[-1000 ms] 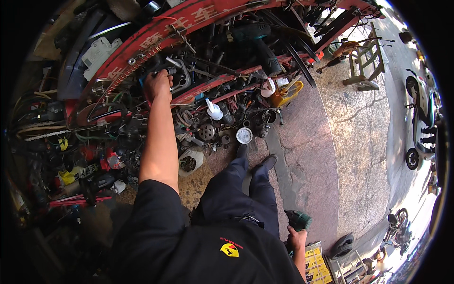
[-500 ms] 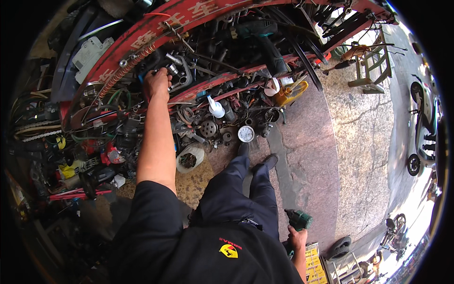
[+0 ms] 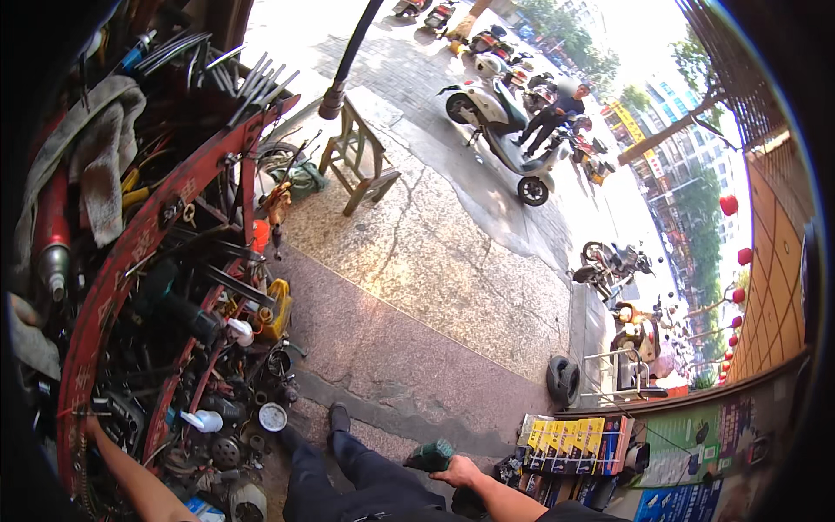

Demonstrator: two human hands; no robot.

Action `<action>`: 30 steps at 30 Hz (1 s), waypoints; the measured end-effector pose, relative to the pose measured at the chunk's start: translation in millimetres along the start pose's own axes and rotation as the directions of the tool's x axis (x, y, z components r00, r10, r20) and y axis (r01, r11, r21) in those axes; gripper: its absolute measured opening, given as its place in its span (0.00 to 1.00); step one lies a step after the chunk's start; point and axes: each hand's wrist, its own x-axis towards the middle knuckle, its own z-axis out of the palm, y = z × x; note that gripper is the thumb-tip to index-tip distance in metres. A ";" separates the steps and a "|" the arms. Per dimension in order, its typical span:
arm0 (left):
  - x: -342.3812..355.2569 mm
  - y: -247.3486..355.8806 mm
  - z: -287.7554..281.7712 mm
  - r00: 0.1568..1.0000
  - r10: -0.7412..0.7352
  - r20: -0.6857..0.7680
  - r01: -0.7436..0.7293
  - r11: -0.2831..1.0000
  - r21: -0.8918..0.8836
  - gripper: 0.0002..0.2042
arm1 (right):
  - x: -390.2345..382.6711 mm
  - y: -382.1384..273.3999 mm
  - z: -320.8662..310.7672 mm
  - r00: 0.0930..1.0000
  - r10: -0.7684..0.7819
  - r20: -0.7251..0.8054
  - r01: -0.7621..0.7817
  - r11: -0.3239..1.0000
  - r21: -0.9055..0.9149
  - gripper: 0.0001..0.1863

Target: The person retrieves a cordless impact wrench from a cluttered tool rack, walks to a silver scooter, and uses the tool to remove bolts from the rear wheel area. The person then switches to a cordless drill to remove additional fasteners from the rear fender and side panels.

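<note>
- Green drill (image 3: 430, 456): held in the right hand (image 3: 458, 472), near the legs (image 3: 365, 474).
- Left hand (image 3: 93, 426) is at the red rack (image 3: 84, 365); I cannot tell its grip.
- Step appears to be selecting from it; the next move calls for a careful pinch.

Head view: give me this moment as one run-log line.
left hand: at red rack, grip unclear | right hand: holds green drill | beside rack: yellow jug | on ground: black tire

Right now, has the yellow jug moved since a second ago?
No, not that I can see: the yellow jug still sits beside the lower rail of the red rack, though the camera's view has turned.
</note>
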 end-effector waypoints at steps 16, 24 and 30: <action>6.7 16.5 12.3 0.999 -0.031 -0.017 0.031 0.999 0.010 0.07 | -7.0 -3.8 29.1 0.996 0.064 0.064 -0.069 0.995 0.070 0.35; 13.4 7.6 11.4 0.998 -0.036 -0.042 0.034 0.999 -0.035 0.06 | -4.5 -21.8 21.4 0.999 0.051 0.010 -0.051 0.997 0.061 0.33; 13.9 7.1 3.4 0.994 -0.036 -0.101 0.021 0.989 -0.145 0.05 | -1.3 -26.4 15.9 0.998 0.055 0.011 -0.056 0.996 0.068 0.31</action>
